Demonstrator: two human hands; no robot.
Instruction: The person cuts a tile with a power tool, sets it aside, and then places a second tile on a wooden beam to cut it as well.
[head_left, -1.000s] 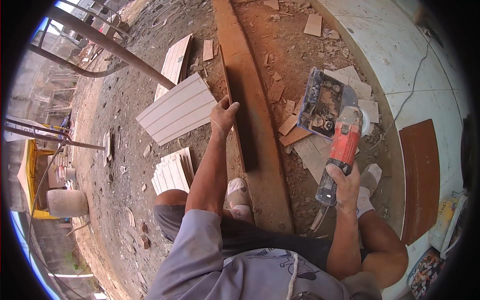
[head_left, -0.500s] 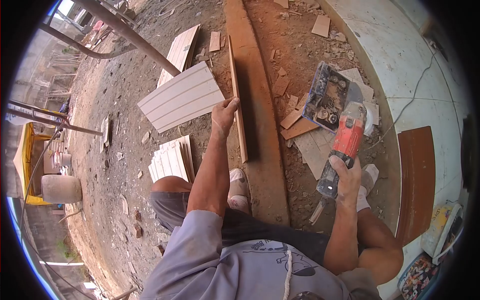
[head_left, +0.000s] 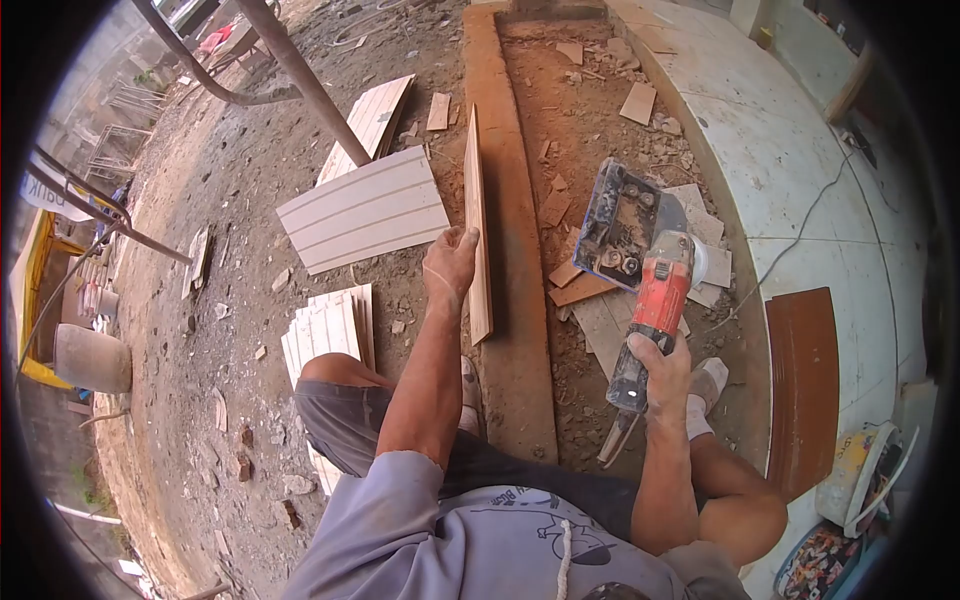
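Note:
My left hand (head_left: 452, 262) is closed on the edge of a thin tile (head_left: 474, 185), which stands on its long edge beside the reddish concrete ledge (head_left: 520, 400). In my right hand (head_left: 664, 372) is a red and black angle grinder (head_left: 660, 298), gripped by its body with the head pointing away from me. A pale round part (head_left: 698, 262) shows at the grinder's head. Just beyond the head lies a dirty open tool case (head_left: 617, 225). A pale striped tile (head_left: 365, 210) rests on the ground left of my left hand.
Stacked striped tiles (head_left: 325, 330) lie near my left knee, with more tiles (head_left: 370, 120) farther off. Broken tile pieces (head_left: 583, 287) litter the trench. A metal pole (head_left: 305, 80) slants at upper left. Brown panels (head_left: 802, 390) and a cable (head_left: 800, 235) lie on the tiled floor.
The view has shifted slightly. The held tile has turned to show more of its face. Both hands keep their holds on the tile and grinder.

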